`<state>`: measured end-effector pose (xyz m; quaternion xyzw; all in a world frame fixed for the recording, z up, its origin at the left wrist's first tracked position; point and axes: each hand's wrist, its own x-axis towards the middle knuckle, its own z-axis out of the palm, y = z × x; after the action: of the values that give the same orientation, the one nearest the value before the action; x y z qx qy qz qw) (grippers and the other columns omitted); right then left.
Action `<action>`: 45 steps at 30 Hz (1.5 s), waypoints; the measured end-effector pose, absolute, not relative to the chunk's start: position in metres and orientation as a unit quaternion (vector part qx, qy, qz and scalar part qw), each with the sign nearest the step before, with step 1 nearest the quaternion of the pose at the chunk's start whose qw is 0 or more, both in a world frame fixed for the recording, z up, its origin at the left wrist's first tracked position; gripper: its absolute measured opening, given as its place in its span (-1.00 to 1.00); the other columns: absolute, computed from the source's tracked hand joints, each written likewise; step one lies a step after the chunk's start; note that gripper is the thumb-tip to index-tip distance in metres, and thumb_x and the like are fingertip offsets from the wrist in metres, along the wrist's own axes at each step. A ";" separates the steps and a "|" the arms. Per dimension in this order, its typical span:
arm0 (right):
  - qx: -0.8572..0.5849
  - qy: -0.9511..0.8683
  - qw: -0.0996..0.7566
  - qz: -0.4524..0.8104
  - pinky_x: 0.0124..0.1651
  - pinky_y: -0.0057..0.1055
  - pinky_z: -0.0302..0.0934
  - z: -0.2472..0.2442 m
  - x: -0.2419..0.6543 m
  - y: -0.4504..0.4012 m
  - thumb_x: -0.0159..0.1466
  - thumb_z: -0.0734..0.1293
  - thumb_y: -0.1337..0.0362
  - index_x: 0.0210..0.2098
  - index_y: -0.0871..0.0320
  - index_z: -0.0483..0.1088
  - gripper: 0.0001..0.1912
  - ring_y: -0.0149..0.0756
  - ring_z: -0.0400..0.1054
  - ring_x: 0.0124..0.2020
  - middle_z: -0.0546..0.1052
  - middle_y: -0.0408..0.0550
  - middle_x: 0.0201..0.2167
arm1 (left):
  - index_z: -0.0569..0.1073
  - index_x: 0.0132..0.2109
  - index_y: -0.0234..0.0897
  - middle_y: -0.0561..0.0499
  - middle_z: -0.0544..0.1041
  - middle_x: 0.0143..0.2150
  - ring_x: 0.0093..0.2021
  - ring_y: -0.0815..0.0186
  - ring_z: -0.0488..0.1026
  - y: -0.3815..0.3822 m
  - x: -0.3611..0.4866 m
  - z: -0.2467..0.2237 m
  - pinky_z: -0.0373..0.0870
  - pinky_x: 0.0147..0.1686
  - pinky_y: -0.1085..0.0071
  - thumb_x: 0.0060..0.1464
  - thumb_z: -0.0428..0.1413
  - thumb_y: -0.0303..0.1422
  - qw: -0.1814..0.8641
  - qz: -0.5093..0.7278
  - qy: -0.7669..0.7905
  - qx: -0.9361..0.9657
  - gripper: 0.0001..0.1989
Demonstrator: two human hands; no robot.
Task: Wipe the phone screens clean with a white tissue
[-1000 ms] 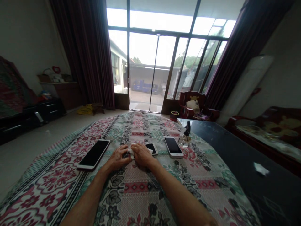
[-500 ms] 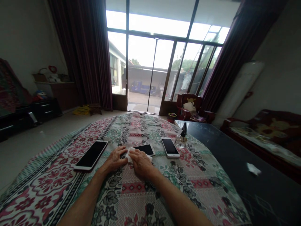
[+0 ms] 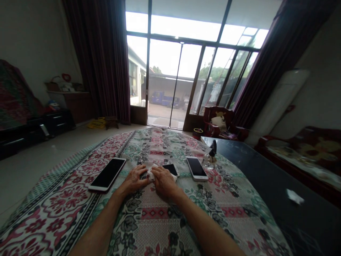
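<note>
Between my hands a white smartphone (image 3: 172, 169) with a dark screen lies flat on the patterned tablecloth (image 3: 157, 213). My left hand (image 3: 135, 179) is at its left end, thumb and fingertips set around that end, which is mostly hidden. A crumpled white tissue (image 3: 151, 174) is pressed under the bent fingers of my right hand (image 3: 164, 180), over the left part of the screen. Left of my hands lies a larger white smartphone (image 3: 108, 174), screen up. Another white smartphone (image 3: 197, 168) rests to the right, beside a clear spray bottle (image 3: 211, 158) with a black nozzle.
A black glossy table (image 3: 255, 177) adjoins the cloth on the right, with a crumpled white tissue (image 3: 295, 196) on it. Past the table's far edge stand a wooden armchair (image 3: 213, 122) and glass doors (image 3: 165, 85). A wooden sofa (image 3: 306, 145) is at far right.
My right hand has slid the tissue slightly forward over the phone, so its fingers cover more of the screen. The tissue looks more bunched. The whole view has shifted a little.
</note>
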<state>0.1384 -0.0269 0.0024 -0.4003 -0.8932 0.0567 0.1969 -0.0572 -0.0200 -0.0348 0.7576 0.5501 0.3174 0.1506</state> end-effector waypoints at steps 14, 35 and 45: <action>-0.414 -0.886 0.203 0.058 0.15 -0.33 0.09 -0.001 0.135 -0.019 0.33 0.16 0.40 0.01 0.10 0.41 -0.67 -0.23 0.24 0.15 0.41 -0.03 0.15 | 0.55 0.00 -0.29 -0.18 0.46 0.18 0.23 -0.03 0.31 -0.023 -0.058 -0.028 0.17 0.25 0.15 -0.14 0.25 -0.19 0.164 0.313 0.557 0.752 -0.48; -0.430 -0.880 0.183 0.082 0.10 -0.36 0.11 0.006 0.135 -0.005 0.32 0.14 0.43 -0.07 0.13 0.45 -0.69 -0.23 0.30 0.06 0.48 0.01 0.03 | 0.56 0.00 -0.30 -0.17 0.45 0.19 0.23 0.00 0.32 -0.025 -0.056 -0.023 0.18 0.26 0.17 -0.12 0.25 -0.22 0.169 0.308 0.562 0.749 -0.51; -0.404 -0.893 0.186 0.067 0.10 -0.30 0.13 0.000 0.141 -0.016 0.32 0.16 0.40 -0.04 0.13 0.42 -0.70 -0.18 0.27 0.10 0.44 0.02 0.09 | 0.53 0.03 -0.40 -0.27 0.42 0.20 0.24 -0.01 0.31 -0.022 -0.057 -0.028 0.18 0.26 0.18 -0.09 0.25 -0.18 0.158 0.301 0.563 0.754 -0.45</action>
<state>0.1406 -0.0158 0.0002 -0.4036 -0.8933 0.0670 0.1864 -0.0570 -0.0220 -0.0284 0.7538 0.5626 0.3008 0.1576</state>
